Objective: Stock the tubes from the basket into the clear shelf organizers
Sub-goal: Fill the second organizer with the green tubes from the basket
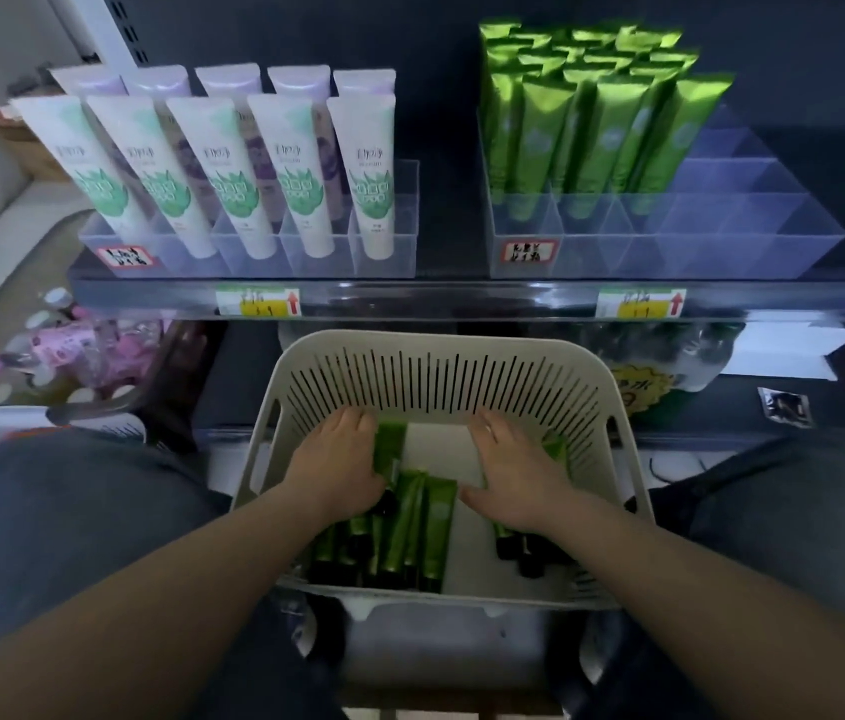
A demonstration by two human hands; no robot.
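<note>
Slotted off-white plastic basket (pixel 438 341): sits nearest, between the person's knees. Glossy green tubes (pixel 412 522) with black caps lie flat inside it.

Left hand (pixel 337 459): fingers curled round one green tube (pixel 390 449).

Right hand (pixel 514 470): lies over more tubes by the right wall; its grip cannot be determined.

Right clear organizer (pixel 721 236): stands on the shelf beyond; matching foil tubes (pixel 592 122) stand upright in its left cells.

Left clear organizer (pixel 389 252): holds white leaf-printed tubes (pixel 223 168).
</note>
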